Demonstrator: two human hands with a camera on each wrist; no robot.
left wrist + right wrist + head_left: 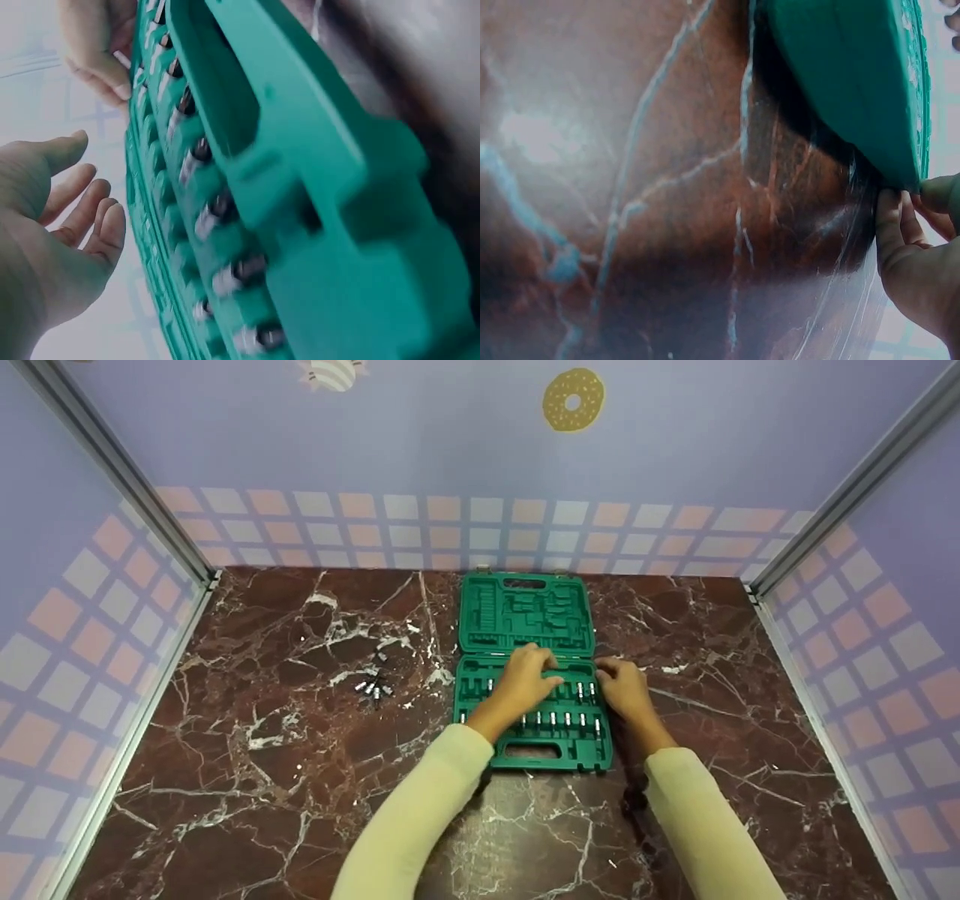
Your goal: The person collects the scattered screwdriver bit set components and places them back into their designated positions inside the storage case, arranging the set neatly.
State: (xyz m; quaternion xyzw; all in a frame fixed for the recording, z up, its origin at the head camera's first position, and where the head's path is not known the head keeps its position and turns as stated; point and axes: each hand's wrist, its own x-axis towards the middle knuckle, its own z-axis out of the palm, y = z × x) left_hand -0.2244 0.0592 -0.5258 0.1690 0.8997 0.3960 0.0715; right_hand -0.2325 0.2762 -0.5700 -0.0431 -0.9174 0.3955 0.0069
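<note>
An unfolded green tool case [526,658] lies on the marbled table, with metal sockets [568,720] slotted in its near half. Above that half is my left hand [523,682], and the left wrist view shows the same hand [64,232] with slightly bent fingers and nothing in them. At the case's right edge my right hand [628,694] has thumb and fingers on the rim. Seen from the right wrist, this hand [922,262] pinches the edge of the green case [847,82]. My left hand hides some slots in the head view.
Several loose sockets [373,688] and a small dark piece [380,657] lie in a cluster on the table left of the case. A patterned wall [450,435] stands behind the table, with side panels left and right.
</note>
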